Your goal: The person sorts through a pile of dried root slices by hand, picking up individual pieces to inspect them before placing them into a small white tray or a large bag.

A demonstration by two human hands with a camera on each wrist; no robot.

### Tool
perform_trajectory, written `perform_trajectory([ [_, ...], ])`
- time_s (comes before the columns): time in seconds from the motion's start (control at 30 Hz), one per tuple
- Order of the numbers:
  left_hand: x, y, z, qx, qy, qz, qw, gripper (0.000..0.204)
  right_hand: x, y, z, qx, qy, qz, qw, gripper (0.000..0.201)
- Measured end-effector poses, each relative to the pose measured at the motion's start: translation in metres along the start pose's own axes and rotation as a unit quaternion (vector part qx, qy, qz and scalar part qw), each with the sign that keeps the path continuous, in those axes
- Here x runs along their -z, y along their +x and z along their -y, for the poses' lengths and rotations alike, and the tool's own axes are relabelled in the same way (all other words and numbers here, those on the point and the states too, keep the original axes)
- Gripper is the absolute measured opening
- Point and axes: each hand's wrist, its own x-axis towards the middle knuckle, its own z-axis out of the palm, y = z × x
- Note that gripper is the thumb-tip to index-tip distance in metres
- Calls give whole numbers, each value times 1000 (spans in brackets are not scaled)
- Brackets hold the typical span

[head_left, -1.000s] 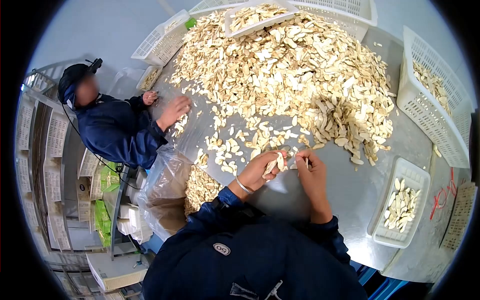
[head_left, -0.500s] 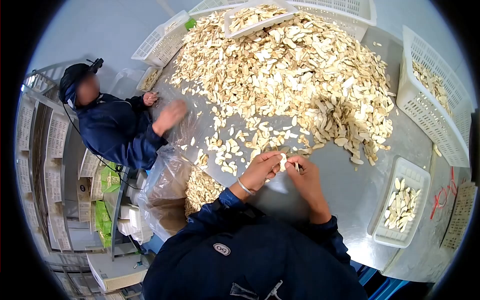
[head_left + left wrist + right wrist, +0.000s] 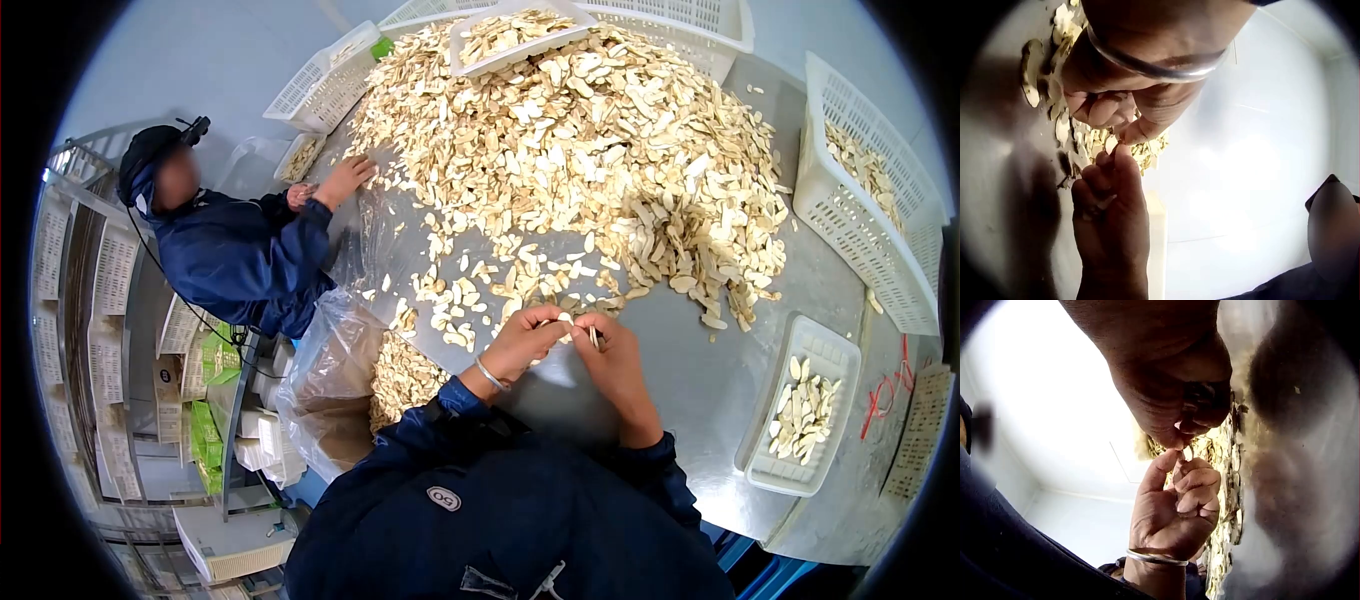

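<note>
Low over the metal table [image 3: 560,400], my two hands meet at the fingertips. My left hand [image 3: 518,350], with a silver bangle at the wrist, pinches a pale dried slice [image 3: 566,320] between thumb and finger. My right hand [image 3: 612,368] touches the same slice from the other side and grips thin slices [image 3: 594,337] in its curled fingers. In the left wrist view the right hand [image 3: 1110,206] comes up from below. The right wrist view has the left hand [image 3: 1175,506] under the dark right hand [image 3: 1179,381]; the palms' contents are mostly hidden.
A large heap of dried slices [image 3: 560,150] covers the far table, topped by a white tray [image 3: 530,54]. At right stand a white tray [image 3: 850,400] of slices and a tall basket [image 3: 870,250]. A plastic-lined bag [image 3: 335,380] and another person [image 3: 235,250] are at left.
My hands were apart a second ago, with slices in the left palm; they have come together at one slice. The other person's hand has moved up toward the heap.
</note>
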Motion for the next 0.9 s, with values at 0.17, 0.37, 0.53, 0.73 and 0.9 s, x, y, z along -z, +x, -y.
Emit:
perform_trajectory([
  [0.17,2,1,1,23,-33,18,999,6,1,0,7,29,-31,-8,999,9],
  [0.37,4,2,3,27,-72,33,997,4,1,0,10,47,-40,-16,998,9],
  [0.53,4,2,3,24,-68,32,997,5,1,0,7,59,-28,-17,998,8],
  [0.73,4,1,3,17,-77,40,996,5,2,0,12,54,-31,-15,998,9],
  [0.9,2,0,2,15,-70,33,997,6,1,0,8,56,-35,-12,998,10],
])
